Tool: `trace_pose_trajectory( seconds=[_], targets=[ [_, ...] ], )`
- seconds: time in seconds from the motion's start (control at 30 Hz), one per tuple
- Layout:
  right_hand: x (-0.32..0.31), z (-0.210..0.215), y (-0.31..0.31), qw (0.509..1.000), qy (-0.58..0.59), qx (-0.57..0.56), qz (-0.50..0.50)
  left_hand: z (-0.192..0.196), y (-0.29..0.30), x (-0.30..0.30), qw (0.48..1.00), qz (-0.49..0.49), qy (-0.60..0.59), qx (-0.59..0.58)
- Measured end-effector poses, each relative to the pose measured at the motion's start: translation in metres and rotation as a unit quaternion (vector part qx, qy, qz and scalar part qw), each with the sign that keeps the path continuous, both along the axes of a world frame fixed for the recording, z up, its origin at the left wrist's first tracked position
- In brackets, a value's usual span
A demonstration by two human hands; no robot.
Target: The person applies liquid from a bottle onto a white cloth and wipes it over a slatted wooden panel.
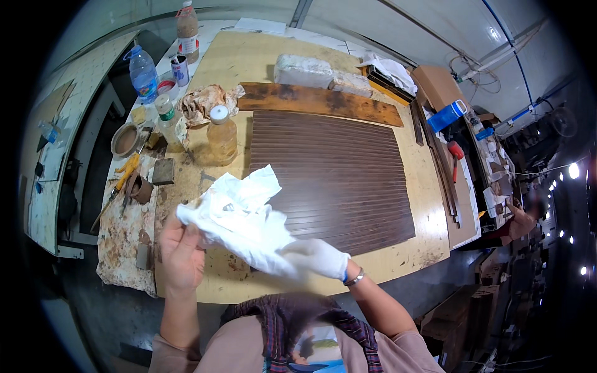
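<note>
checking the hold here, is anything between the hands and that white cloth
Nothing visible. The bare left hand grips the white cloth at its left edge, and the right hand, in a white glove, holds its lower right end. The cloth hangs above the table edge, in front of the dark ribbed panel.

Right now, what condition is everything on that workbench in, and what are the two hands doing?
Left hand: bare, gripping the white cloth.
Right hand: in a white glove, closed on the cloth's other end.
White cloth: crumpled, held up between both hands.
Dark ribbed panel: lying flat on the workbench.
Amber bottle: upright, white cap on.
Clear water bottle: upright, blue cap on.
Brown rag: crumpled, stained.
</note>
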State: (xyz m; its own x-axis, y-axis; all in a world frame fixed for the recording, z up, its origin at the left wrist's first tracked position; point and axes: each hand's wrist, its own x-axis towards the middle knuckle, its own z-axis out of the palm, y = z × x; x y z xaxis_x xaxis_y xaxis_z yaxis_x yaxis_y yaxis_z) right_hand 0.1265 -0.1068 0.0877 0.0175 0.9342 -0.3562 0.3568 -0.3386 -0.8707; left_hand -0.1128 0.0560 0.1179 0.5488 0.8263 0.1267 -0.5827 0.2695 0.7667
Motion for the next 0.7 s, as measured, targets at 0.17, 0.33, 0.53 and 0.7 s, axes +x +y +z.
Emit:
trace_pose_trajectory(
  seconds=[0.17,0.33,0.53,0.7],
  targets=[
    [-0.022,-0.014,0.016,0.995,0.09,-0.018,-0.05,0.002,-0.01,-0.005,0.995,-0.083,-0.036,-0.05],
    [-0.049,-0.024,0.029,0.898,0.421,-0.085,-0.097,0.0,-0.017,-0.007,0.978,-0.155,-0.109,-0.083],
    [-0.066,-0.006,0.04,0.814,0.569,0.024,-0.116,-0.009,-0.022,-0.012,0.965,-0.166,-0.143,-0.146],
    [-0.033,-0.012,0.035,0.948,0.292,-0.002,-0.127,-0.005,-0.019,-0.013,0.988,-0.062,-0.043,-0.138]
  ],
)
